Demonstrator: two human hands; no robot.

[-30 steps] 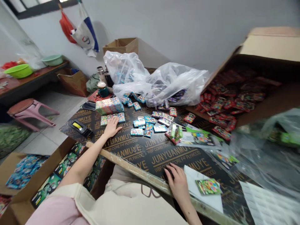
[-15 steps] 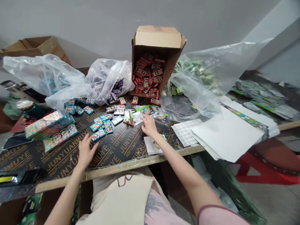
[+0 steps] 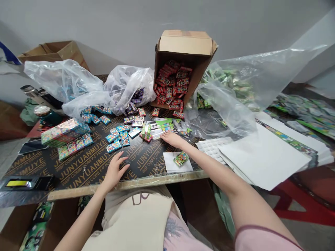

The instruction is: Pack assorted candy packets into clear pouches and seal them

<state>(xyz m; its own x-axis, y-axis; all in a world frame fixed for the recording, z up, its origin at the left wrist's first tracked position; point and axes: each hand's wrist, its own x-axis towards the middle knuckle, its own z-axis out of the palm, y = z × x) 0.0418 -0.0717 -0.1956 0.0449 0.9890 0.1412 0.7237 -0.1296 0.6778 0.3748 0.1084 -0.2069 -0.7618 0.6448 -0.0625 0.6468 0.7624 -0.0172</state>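
My left hand [image 3: 115, 170] hovers near the front of the table, fingers spread, nothing in them. Just beyond it lies a group of small blue boxes [image 3: 114, 146]. My right hand [image 3: 173, 139] reaches to the middle, its outstretched fingertips at the edge of a white slip [image 3: 156, 134]; contact is hard to judge. Beside those fingers, a small green box [image 3: 147, 130] rests on a pink-red box [image 3: 146, 138]. Green printed cards [image 3: 167, 123] lie behind. Nearer me, a green patterned packet [image 3: 181, 159] sits on white paper [image 3: 170, 164].
A tipped cardboard box [image 3: 187, 42] holds many red boxes [image 3: 169, 91]. Plastic bags [image 3: 128, 83] stand behind. At left are stacked patterned boxes [image 3: 65, 134], a phone [image 3: 34, 146] and a lidded jar [image 3: 48, 116]. White sheets [image 3: 264, 153] overhang the table's right front edge.
My left hand has drawn right and toward me, away from the blue boxes. The right hand's fingers lie lower and closer together by the white slip. The view has shifted, uncovering the green packet.
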